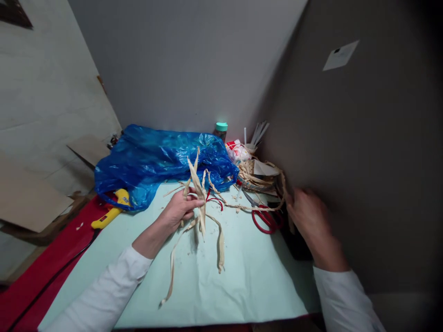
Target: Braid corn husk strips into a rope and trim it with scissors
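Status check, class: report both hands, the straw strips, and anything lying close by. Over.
Left hand gripping a bunch of straw strips, ends trailing on the table. Right hand blurred, grip unclear. Red scissors lie between the hands.

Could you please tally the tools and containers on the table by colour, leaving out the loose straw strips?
Blue: 1, the plastic bag
Yellow: 1, the glue gun
Red: 1, the scissors by the right hand
Green-capped: 1, the bottle
Total: 4
The left hand holds straw strips, not counted.
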`<state>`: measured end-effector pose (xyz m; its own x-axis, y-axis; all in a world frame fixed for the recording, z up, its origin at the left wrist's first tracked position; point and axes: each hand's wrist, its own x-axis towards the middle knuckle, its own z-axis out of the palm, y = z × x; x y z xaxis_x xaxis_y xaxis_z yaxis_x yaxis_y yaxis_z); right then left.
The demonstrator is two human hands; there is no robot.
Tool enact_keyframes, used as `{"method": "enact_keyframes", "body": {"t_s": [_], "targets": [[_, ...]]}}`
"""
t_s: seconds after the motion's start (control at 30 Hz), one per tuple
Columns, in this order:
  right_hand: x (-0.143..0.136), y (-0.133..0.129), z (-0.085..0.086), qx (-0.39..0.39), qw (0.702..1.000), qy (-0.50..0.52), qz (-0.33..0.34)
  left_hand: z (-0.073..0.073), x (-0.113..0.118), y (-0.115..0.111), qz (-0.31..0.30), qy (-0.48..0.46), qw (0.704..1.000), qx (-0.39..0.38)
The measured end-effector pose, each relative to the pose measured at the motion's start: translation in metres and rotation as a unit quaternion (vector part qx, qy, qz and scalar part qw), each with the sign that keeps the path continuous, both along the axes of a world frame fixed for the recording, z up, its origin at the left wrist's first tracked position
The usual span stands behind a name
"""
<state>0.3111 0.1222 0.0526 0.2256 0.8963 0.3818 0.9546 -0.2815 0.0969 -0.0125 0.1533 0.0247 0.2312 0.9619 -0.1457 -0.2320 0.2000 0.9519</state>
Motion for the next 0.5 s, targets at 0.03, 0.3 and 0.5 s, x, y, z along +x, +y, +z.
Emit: {"method": "enact_keyframes", "body": {"t_s": [0.03, 0.3, 0.5], "targets": [[-0.002, 0.0, 0.002, 0.015, 1.0, 0.005, 0.019, 0.001, 0.001, -0.002, -0.004, 0.001, 1.0, 0.003], [-0.117, -0.013, 0.012, -0.015, 0.848, 0.379, 0.37, 0.006, 0.025, -0.022, -0.043, 0.034, 0.995, 0.082], [-0.115, -0.012, 0.017, 0.014, 0.86, 0.396, 0.321, 0.009, 0.024, -0.026, -0.068, 0.044, 0.995, 0.063]]}}
